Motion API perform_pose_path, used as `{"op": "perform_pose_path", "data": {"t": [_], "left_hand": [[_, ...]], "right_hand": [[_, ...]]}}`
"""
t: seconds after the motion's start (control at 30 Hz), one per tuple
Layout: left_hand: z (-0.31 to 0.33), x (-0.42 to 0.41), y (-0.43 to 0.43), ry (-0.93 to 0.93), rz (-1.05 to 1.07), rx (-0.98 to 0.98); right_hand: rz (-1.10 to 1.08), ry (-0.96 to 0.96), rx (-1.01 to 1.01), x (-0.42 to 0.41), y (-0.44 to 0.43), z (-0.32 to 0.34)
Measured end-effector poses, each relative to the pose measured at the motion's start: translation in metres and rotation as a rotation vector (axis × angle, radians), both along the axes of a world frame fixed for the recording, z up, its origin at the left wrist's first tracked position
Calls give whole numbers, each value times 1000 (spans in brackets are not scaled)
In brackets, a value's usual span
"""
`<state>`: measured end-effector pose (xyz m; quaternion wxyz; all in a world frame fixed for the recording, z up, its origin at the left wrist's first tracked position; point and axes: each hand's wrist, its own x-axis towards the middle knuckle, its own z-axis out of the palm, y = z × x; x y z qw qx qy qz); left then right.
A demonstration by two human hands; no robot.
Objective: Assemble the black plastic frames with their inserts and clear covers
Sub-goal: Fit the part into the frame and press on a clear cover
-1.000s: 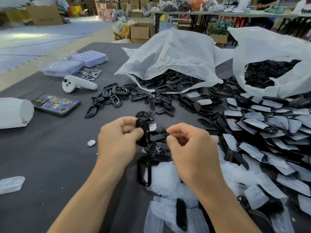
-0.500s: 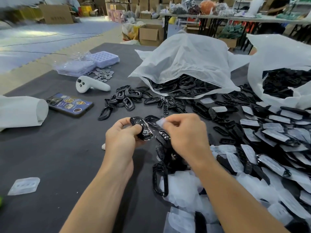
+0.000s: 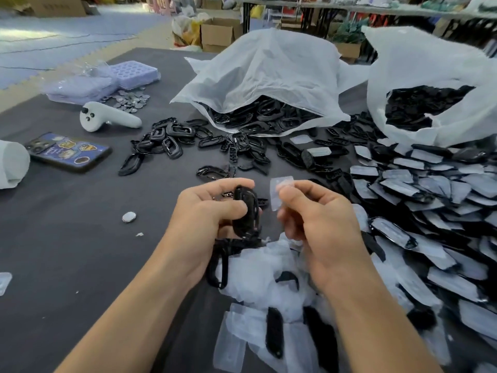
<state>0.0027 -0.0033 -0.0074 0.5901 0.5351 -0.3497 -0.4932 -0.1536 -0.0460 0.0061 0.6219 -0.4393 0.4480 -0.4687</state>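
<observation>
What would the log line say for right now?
left hand: holds black frame | right hand: pinches clear cover | clear cover: apart from black frame, not yet fitted

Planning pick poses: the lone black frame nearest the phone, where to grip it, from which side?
On the black frame, pinch the long left rail from above-left. It lies flat, an open loop, so a finger fits inside; bare cloth lies on that side, other frames crowd its upper right.
</observation>
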Motion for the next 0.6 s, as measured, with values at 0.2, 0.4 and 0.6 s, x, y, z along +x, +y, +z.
{"op": "perform_pose_path", "data": {"t": [0.2, 0.4, 0.6], "left_hand": [[-3, -8, 4, -37, 0, 3], [-9, -13, 3, -151, 152, 23], [-10, -15, 2, -140, 203, -19]], "right_hand": [[-3, -11, -9, -4, -3, -3], [71, -123, -30, -2, 2, -3], [83, 40, -158, 15, 14, -12]]}}
